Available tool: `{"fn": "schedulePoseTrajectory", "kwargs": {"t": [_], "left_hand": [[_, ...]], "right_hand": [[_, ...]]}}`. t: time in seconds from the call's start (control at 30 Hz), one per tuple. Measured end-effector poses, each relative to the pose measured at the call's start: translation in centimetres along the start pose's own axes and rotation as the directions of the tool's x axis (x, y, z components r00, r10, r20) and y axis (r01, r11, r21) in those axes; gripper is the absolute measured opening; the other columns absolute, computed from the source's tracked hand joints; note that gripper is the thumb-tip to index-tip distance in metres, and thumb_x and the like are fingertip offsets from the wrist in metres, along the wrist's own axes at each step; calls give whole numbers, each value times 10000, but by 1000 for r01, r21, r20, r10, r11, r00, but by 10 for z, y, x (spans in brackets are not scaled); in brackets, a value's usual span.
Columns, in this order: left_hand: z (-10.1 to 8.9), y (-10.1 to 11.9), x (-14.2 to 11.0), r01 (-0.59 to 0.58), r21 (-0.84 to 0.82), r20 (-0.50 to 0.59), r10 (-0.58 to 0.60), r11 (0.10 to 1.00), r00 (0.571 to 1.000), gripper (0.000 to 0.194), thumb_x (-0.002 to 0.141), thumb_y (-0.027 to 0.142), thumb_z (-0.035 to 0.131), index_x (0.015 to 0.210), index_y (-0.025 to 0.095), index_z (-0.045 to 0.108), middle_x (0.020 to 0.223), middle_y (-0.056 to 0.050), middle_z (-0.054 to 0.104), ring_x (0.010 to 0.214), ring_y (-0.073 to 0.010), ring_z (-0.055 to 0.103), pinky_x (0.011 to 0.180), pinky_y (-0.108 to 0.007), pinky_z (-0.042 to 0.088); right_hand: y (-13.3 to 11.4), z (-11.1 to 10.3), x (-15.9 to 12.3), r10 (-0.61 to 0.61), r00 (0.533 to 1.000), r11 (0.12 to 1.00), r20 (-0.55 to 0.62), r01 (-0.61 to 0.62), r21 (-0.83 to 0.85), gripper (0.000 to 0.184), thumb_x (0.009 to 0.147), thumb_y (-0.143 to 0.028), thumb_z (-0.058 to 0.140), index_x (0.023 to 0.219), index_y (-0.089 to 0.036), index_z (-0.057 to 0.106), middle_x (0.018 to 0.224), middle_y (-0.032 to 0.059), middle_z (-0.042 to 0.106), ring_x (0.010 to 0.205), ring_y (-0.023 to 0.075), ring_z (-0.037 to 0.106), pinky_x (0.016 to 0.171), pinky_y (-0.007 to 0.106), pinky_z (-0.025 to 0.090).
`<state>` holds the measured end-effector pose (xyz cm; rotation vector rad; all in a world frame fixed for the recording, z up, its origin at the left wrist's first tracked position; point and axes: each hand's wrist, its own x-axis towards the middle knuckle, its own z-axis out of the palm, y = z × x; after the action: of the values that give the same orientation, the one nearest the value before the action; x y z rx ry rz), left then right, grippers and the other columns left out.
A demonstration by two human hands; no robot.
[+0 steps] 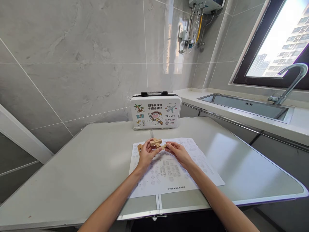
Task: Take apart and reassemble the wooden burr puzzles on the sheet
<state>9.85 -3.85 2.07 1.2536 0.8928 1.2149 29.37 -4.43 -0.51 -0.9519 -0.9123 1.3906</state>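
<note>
My left hand (146, 156) is closed around a few light-brown wooden puzzle pieces (156, 142), which sit crosswise against each other. From the right, my right hand (179, 153) pinches the end of a small wooden piece (163, 147) that touches or meets the others. Another wooden piece with a notch (139, 148) shows just left of my left fingers; whether it lies on the paper or is held I cannot tell. Beneath both hands lies a large printed instruction sheet (169, 183) with small line diagrams. My fingers hide parts of the wooden pieces.
A white case (155, 112) with cartoon prints and a black handle stands upright at the back of the folding table (96, 167). To the right, a counter holds a sink (243, 104) with a curved faucet (293, 82). A grey tiled wall rises behind.
</note>
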Motion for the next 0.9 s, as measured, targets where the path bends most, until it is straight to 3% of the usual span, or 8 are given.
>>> {"fn": "schedulePoseTrajectory", "kwargs": {"t": [0.2,0.4,0.63,0.9], "left_hand": [[2,4,-2,-18,-15,-9,18,1000,1000,636,736,369,937,1265,254,603,1324,-99,730,1199,-271,691,1022,-469,552],[2,2,-1,-36,19,-41,37,999,998,666,731,361,940,1281,259,579,1337,-108,725,1210,-279,684,1011,-458,548],[3,-4,-1,-97,94,-46,101,991,994,663,718,346,950,1280,272,607,1319,-94,723,1201,-267,671,1060,-451,504],[5,1,-5,-131,249,-9,138,960,990,626,735,291,921,1286,296,625,1292,-61,703,1167,-239,649,973,-383,504]], "right_hand": [[-5,1,-2,-48,999,997,4,48,-56,437,771,-544,888,1045,-228,764,1053,69,762,804,175,643,762,333,550],[-6,5,-6,-167,984,966,62,176,-189,445,791,-541,867,1097,-241,751,1033,51,744,871,205,666,893,380,530],[-5,9,-6,-318,947,910,53,320,-264,459,819,-537,842,1170,-262,735,1163,87,746,1116,275,696,1037,439,537],[-8,12,-11,-485,870,785,92,479,-393,278,897,-467,791,1117,-297,786,1139,85,694,1039,261,664,970,433,550]]}}
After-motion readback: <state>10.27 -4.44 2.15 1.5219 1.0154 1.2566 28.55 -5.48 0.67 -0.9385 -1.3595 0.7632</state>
